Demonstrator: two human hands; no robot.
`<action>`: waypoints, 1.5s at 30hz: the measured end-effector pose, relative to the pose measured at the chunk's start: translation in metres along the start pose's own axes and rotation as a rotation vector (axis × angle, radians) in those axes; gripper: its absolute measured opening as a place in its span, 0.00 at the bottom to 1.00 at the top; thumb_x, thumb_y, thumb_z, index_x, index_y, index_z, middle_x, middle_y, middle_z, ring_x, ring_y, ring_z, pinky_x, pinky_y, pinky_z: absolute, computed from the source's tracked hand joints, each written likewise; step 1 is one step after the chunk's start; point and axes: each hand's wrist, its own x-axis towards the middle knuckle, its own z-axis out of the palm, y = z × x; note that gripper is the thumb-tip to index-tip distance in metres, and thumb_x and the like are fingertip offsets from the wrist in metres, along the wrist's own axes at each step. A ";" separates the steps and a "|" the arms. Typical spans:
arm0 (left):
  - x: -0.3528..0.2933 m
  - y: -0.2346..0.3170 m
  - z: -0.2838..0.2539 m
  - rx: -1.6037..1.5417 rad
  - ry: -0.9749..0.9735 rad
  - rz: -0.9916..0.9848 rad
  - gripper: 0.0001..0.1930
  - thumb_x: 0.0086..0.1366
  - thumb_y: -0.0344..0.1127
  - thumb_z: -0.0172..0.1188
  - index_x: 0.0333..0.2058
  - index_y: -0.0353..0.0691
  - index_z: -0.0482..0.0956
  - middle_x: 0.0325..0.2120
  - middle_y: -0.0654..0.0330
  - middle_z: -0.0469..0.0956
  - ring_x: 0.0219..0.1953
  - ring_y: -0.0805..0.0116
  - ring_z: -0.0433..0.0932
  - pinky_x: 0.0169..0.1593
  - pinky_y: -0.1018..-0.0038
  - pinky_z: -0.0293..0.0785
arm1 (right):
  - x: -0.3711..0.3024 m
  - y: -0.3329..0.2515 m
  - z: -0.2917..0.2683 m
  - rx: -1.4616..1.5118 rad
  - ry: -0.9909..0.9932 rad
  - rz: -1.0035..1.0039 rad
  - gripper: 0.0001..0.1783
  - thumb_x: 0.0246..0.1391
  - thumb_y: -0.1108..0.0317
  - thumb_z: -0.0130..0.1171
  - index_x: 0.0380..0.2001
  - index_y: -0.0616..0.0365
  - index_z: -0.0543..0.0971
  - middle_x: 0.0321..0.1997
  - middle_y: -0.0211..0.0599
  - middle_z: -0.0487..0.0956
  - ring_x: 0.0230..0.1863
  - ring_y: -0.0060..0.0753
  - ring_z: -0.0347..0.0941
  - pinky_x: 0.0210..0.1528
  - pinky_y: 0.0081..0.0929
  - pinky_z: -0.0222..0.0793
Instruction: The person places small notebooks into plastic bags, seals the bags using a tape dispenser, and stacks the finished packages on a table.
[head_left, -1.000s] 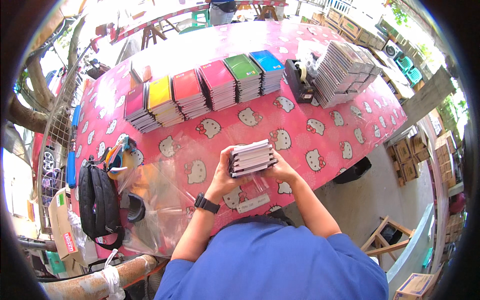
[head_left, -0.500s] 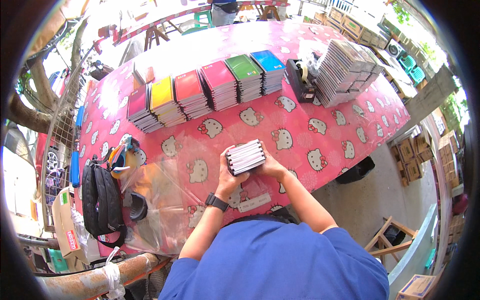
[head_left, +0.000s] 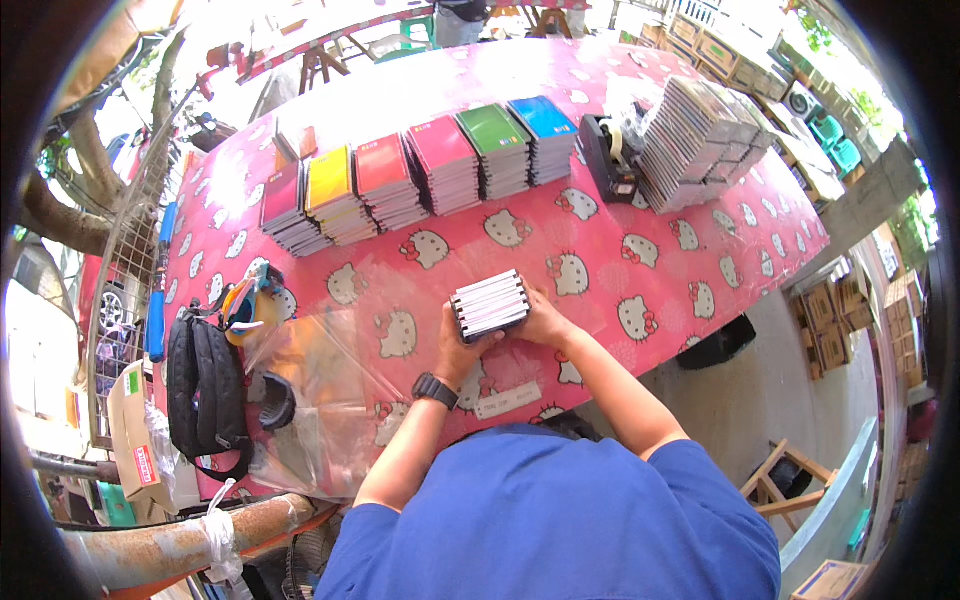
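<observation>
Between my two hands is a small stack of notebooks [head_left: 490,303], with white page edges and dark bindings facing up. My left hand [head_left: 461,345] grips its left and near side, a dark watch on that wrist. Around the right side of the stack my right hand [head_left: 541,322] is closed. Beyond them stands a row of spiral notebook piles: maroon [head_left: 283,195], yellow [head_left: 329,178], red [head_left: 382,165], pink [head_left: 441,145], green [head_left: 492,130] and blue [head_left: 541,118].
A pink cartoon-patterned cloth covers the table [head_left: 620,255]. At the far right, a black tape dispenser [head_left: 609,165] stands beside wrapped bundles [head_left: 700,145]. Left lie a black backpack [head_left: 203,385], clear plastic sheets [head_left: 325,400] and a black roll-like object [head_left: 276,401]. A wooden stool [head_left: 785,480] stands right.
The view has shifted slightly, moving the table items a little right in the picture. Both hands keep hold of the notebook stack, which is tilted slightly differently.
</observation>
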 end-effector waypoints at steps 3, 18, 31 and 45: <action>0.010 0.013 -0.011 0.096 0.085 -0.074 0.34 0.46 0.42 0.72 0.48 0.37 0.63 0.42 0.58 0.73 0.45 0.68 0.72 0.48 0.71 0.70 | 0.016 -0.046 -0.034 0.058 -0.097 0.008 0.55 0.29 0.53 0.72 0.58 0.63 0.55 0.54 0.47 0.69 0.58 0.48 0.62 0.58 0.43 0.52; 0.033 0.028 0.018 0.033 0.171 -0.878 0.31 0.49 0.56 0.67 0.38 0.29 0.78 0.36 0.53 0.79 0.39 0.67 0.78 0.44 0.73 0.71 | -0.017 0.024 -0.087 0.205 0.347 0.388 0.09 0.46 0.67 0.62 0.30 0.59 0.77 0.25 0.31 0.75 0.25 0.27 0.70 0.33 0.27 0.69; 0.031 0.043 0.063 -0.098 0.436 -0.600 0.50 0.46 0.53 0.68 0.60 0.32 0.51 0.51 0.42 0.67 0.52 0.54 0.69 0.55 0.64 0.65 | -0.022 -0.048 -0.080 -0.032 -0.084 -0.032 0.24 0.44 0.77 0.51 0.49 0.58 0.72 0.36 0.48 0.72 0.37 0.47 0.72 0.38 0.35 0.71; 0.015 0.031 0.056 0.459 0.377 -0.518 0.55 0.38 0.51 0.75 0.58 0.34 0.50 0.51 0.48 0.68 0.53 0.59 0.69 0.56 0.67 0.65 | 0.086 -0.016 -0.090 0.573 -0.101 0.439 0.41 0.39 0.49 0.69 0.49 0.66 0.65 0.32 0.45 0.78 0.25 0.27 0.75 0.28 0.24 0.70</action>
